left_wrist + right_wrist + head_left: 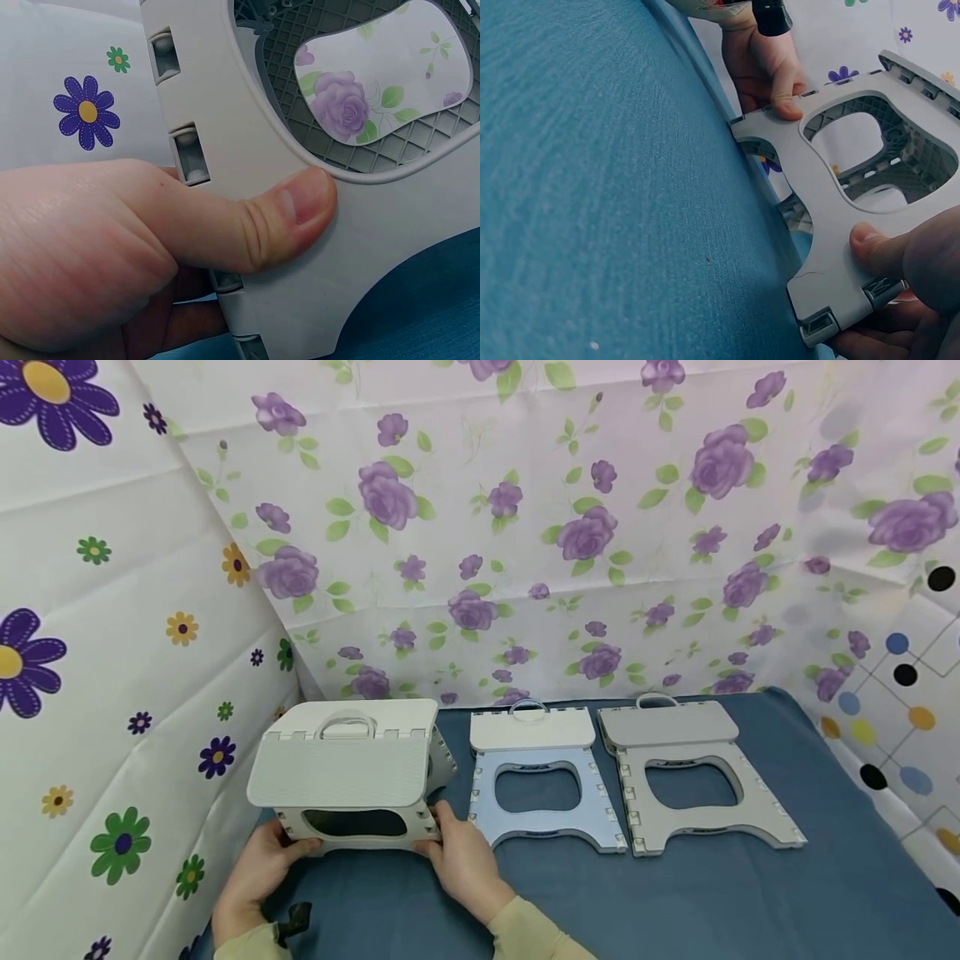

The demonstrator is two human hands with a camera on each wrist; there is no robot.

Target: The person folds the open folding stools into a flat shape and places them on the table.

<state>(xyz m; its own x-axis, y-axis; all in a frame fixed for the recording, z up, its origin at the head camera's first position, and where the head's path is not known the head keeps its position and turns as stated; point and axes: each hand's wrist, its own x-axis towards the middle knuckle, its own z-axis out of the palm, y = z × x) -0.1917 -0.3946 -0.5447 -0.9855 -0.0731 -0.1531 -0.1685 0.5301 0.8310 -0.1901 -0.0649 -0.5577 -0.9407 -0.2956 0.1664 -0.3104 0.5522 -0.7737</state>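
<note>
An unfolded grey-white folding step stool (341,768) stands on the blue cloth at the left, its handle loop on top. My left hand (258,864) grips the left edge of its near leg panel, thumb on the front face below the oval opening, fingers round behind. On the panel's right edge my right hand (465,860) holds on the same way. The left wrist view shows the thumb (292,217) pressed beside the opening. In the right wrist view both hands pinch the lower panel (810,180), and the stool's hollow inside shows through the opening.
Right of the stool lies a folded blue-and-white step stool (536,827), then a folded grey one (697,818). All rest on the blue cloth (637,910). Flower-printed sheets (450,552) rise behind and at the left; a dotted sheet (911,760) hangs at the right.
</note>
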